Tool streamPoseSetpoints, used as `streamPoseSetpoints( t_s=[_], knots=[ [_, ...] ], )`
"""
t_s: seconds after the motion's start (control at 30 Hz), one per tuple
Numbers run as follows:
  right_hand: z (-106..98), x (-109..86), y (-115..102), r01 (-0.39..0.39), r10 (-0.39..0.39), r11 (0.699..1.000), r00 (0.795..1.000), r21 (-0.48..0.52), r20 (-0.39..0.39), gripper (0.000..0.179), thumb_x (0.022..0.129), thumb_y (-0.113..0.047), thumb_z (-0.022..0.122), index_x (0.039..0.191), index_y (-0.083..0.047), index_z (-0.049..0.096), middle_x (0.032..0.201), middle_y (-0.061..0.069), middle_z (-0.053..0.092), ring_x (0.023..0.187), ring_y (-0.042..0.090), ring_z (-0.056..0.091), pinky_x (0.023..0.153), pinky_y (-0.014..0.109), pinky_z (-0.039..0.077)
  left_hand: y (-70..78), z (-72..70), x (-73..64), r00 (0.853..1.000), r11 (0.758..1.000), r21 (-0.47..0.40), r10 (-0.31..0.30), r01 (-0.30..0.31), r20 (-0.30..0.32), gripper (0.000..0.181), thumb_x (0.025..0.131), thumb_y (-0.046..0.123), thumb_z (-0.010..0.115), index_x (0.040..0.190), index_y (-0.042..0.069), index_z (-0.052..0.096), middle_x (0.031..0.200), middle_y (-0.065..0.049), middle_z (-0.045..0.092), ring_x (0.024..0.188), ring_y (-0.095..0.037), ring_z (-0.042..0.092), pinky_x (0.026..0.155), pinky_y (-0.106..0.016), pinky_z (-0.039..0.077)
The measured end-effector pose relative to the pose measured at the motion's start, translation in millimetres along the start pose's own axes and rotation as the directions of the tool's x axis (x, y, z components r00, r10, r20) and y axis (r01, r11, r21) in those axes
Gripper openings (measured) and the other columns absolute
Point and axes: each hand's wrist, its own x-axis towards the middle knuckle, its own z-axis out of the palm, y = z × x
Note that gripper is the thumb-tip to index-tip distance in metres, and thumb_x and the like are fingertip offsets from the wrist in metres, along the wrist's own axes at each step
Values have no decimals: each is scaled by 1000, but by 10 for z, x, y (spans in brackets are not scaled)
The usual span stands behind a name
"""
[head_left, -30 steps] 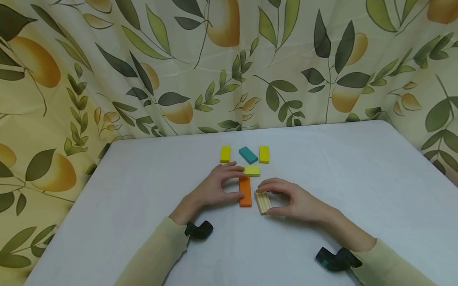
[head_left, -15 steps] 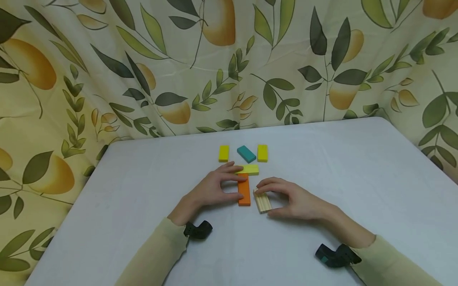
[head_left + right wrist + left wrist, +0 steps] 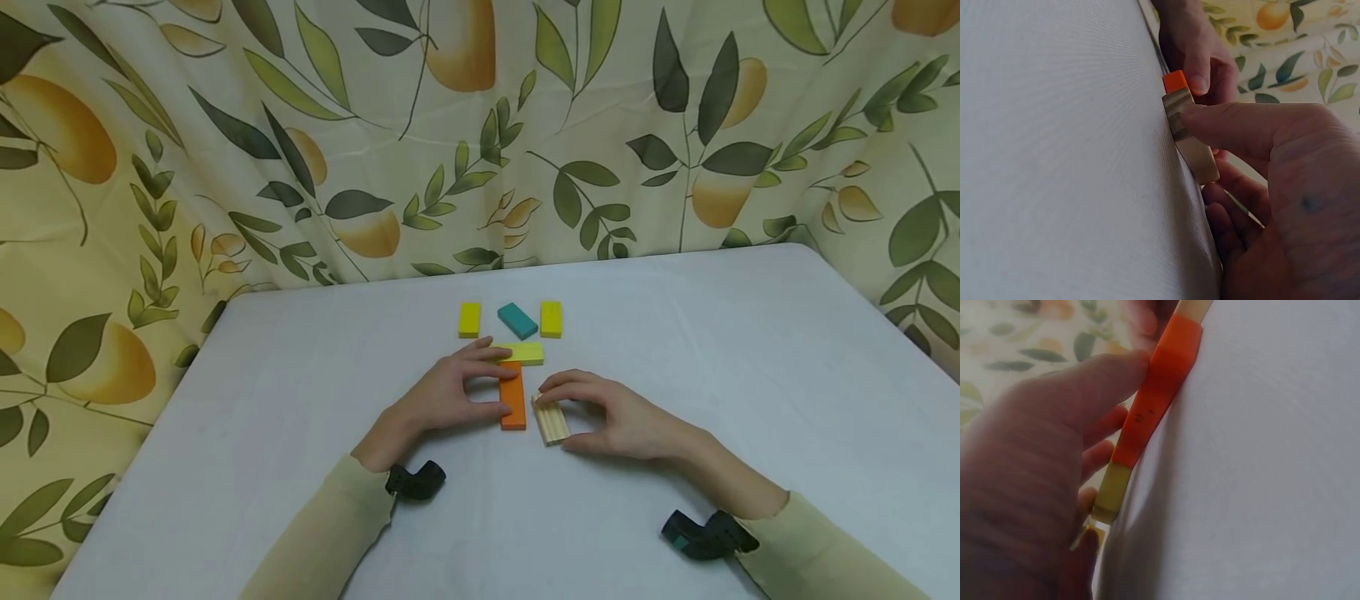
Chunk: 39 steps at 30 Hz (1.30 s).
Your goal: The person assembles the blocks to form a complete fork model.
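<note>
An orange wooden block [image 3: 513, 408] lies lengthwise on the white table, its far end against a light yellow block [image 3: 527, 353] set crosswise. My left hand [image 3: 450, 387] holds the orange block with thumb and index finger, while its other fingers reach to the yellow block's left end. Just right of the orange block, slightly slanted, lies a plain wooden block [image 3: 552, 425] with brown stripes. My right hand [image 3: 626, 421] pinches this plain block by its ends between thumb and fingers. In the right wrist view the thumb presses the striped plain block [image 3: 1200, 153].
Beyond the hands, two yellow blocks [image 3: 469, 320] [image 3: 551, 319] stand apart with a tilted teal block [image 3: 517, 321] between them. White cloth covers the table [image 3: 712, 333]. A leaf-and-fruit patterned curtain [image 3: 450, 167] hangs behind its far edge.
</note>
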Motion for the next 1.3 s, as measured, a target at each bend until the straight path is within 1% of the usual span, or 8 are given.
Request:
streamPoseSetpoints(
  t_s=[0.27, 0.5, 0.73, 0.87, 1.03, 1.17, 1.3],
  knots=[
    [8, 7, 2, -4, 4, 1000, 1000, -17, -16, 46, 86, -18, 81, 130, -22, 68, 138, -3, 56, 131, 26, 47, 110, 59, 36, 11, -8, -2, 1000, 1000, 20, 5, -5, -4, 45, 88, 36, 79, 129, 21, 72, 147, 10, 52, 149, -9, 22, 118, -48, 24],
    [21, 20, 0, 4, -5, 999, 999, -33, -32, 44, 86, -20, 81, 128, -23, 69, 136, -5, 58, 130, 23, 48, 109, 57, 38, 22, -28, -22, 1000, 1000, 24, 15, -15, -3, 44, 88, 35, 79, 129, 20, 72, 147, 7, 53, 149, -12, 24, 118, -50, 24],
    [12, 25, -17, -1, 0, 1000, 999, -11, -54, 42, 87, -22, 81, 127, -23, 69, 136, -4, 58, 130, 25, 49, 108, 58, 38, 15, -32, -22, 1000, 999, 37, -13, 13, 3, 44, 88, 37, 79, 129, 23, 72, 148, 9, 52, 149, -10, 23, 118, -48, 24],
    [6, 24, -25, -5, 4, 1000, 998, -11, -69, 42, 87, -23, 81, 127, -24, 69, 136, -3, 58, 129, 24, 50, 106, 56, 41, 9, -29, -12, 1000, 999, 50, -10, 10, 8, 44, 89, 38, 79, 130, 23, 71, 148, 10, 51, 149, -11, 23, 118, -47, 24],
    [1, 23, -43, 4, -5, 1000, 996, -12, -90, 41, 86, -21, 82, 125, -23, 69, 135, -3, 59, 128, 24, 51, 106, 53, 43, 4, -25, -2, 1000, 999, 45, -3, 2, 11, 44, 88, 38, 79, 130, 23, 71, 148, 10, 51, 148, -11, 24, 119, -46, 23],
    [3, 26, -60, 16, -17, 1000, 994, -13, -108, 41, 84, -18, 84, 123, -22, 70, 134, -4, 60, 128, 23, 51, 107, 46, 43, -5, -16, 3, 1000, 1000, 30, 6, -6, 7, 44, 88, 37, 79, 129, 22, 72, 148, 10, 51, 148, -11, 25, 119, -46, 23],
    [14, 28, -85, 19, -19, 1000, 993, -7, -119, 41, 83, -20, 85, 121, -22, 71, 133, -5, 61, 127, 21, 52, 107, 39, 43, -5, -11, 5, 1000, 999, 33, 18, -18, 2, 44, 88, 37, 79, 128, 22, 72, 147, 9, 52, 148, -13, 26, 118, -48, 24]
  ],
)
